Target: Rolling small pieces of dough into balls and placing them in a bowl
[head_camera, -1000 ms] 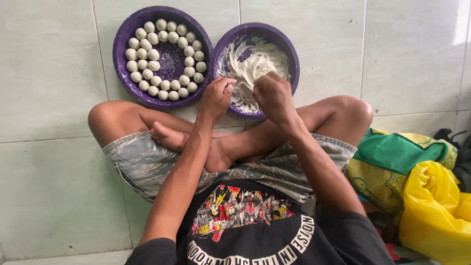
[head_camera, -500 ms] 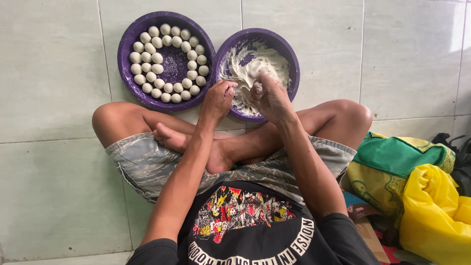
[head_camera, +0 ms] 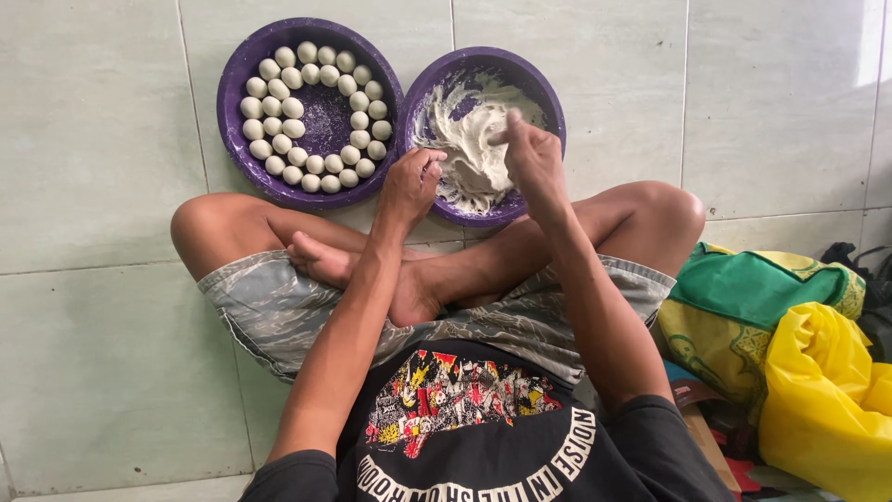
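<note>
Two purple bowls stand on the tiled floor in front of my crossed legs. The left bowl (head_camera: pixel 243 149) holds several pale dough balls (head_camera: pixel 293 107) laid in rings. The right bowl (head_camera: pixel 539 88) holds a mass of sticky pale dough (head_camera: pixel 469 139). My right hand (head_camera: pixel 531 153) reaches into that bowl, fingers pinched into the dough. My left hand (head_camera: pixel 409 181) rests at the near rim of the right bowl, fingers curled; whether it holds a bit of dough is hidden.
Pale green floor tiles (head_camera: pixel 102 167) surround the bowls. At my right lie a green and yellow cloth bag (head_camera: pixel 753 297) and a yellow plastic bag (head_camera: pixel 827 400). A dark object (head_camera: pixel 850 256) sits behind them.
My right hand has moved farther up into the dough bowl. My left hand has dropped slightly toward the bowl's near rim. The view has shifted a little.
</note>
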